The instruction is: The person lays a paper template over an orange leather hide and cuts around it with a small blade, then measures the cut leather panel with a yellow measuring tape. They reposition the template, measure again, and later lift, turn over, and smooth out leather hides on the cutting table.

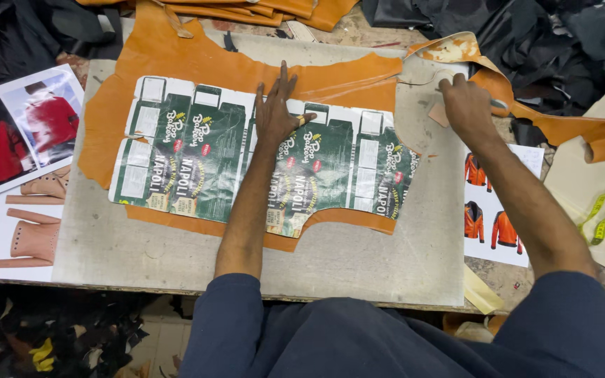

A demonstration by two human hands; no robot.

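While my left hand (278, 112) presses flat, fingers spread, on the green carton template (197, 150) over orange leather (176, 52), my right hand (465, 105) grips a thin cutting tool (496, 103); the right edge looks cut, the rest uncut.

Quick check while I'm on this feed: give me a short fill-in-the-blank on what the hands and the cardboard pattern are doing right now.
1. The left hand presses flat on the green printed ____ pattern.
2. The pattern lies on ____-coloured leather.
3. The right hand works at the pattern's ____ end.

Missing words: cardboard; orange; right
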